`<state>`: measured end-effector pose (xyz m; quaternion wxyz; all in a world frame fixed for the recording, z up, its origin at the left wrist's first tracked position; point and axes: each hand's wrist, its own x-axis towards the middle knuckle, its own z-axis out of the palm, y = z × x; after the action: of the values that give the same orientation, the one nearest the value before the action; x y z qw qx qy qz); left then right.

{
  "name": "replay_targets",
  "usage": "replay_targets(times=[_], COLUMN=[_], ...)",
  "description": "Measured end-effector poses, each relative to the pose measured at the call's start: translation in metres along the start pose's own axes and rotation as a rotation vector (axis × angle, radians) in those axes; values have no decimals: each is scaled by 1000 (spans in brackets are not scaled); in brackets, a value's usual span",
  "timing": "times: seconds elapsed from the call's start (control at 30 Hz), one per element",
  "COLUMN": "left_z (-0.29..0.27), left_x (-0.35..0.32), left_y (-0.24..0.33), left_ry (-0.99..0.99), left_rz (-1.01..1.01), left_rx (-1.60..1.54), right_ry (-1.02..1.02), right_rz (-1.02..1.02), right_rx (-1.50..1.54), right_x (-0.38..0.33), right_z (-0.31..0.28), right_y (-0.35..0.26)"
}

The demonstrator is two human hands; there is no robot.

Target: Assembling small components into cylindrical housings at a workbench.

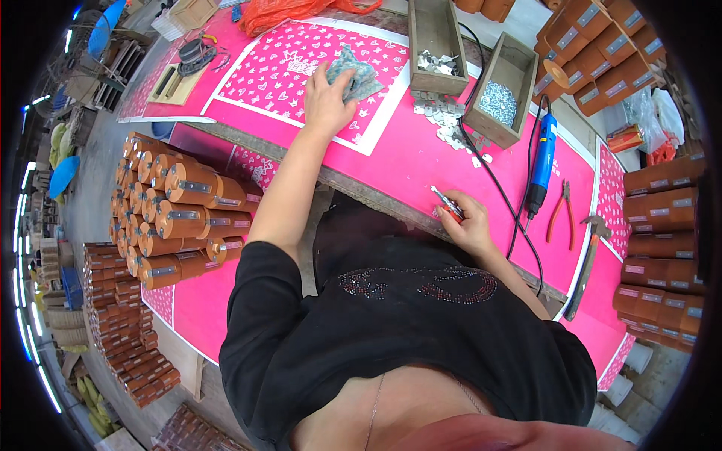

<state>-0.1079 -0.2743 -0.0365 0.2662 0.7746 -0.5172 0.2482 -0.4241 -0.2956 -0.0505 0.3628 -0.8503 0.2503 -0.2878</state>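
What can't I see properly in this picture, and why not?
All in the head view:
- Part of the crumpled cloth: the left hand covers it.
- Part of the red-and-silver tool: the right hand wraps round it, so I can't tell its exact kind.
- The far end of the red plastic bag: the top edge cuts it off.
- Each shiny piece in the wooden box: too small to make out.
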Motion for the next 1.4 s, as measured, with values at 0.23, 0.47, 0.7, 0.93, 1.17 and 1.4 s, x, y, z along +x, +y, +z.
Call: replay_targets(times=[0.23,0.47,0.7,0.93,1.17,1.4], left_z=[27,-9,-34,-32,-1,45], left_x=[25,38,37,42,49,101], left_y=[-61,-163,-211,-280,-321,-130], left_ry=[110,345,352,452,-218,-124], left_rz=[-239,-585,-730,-754,-766,-303], left_rx=[-323,-407,-265,93,287,-497], right_ry=[47,13,21,12,28,-3], right_rz=[0,36,21,31,35,42], right_rx=[79,75,57,57,40,53], right_x=[-1,1,2,4,7,9], right_z=[2,-1,1,0,0,-2], right_y=[7,4,4,0,0,2])
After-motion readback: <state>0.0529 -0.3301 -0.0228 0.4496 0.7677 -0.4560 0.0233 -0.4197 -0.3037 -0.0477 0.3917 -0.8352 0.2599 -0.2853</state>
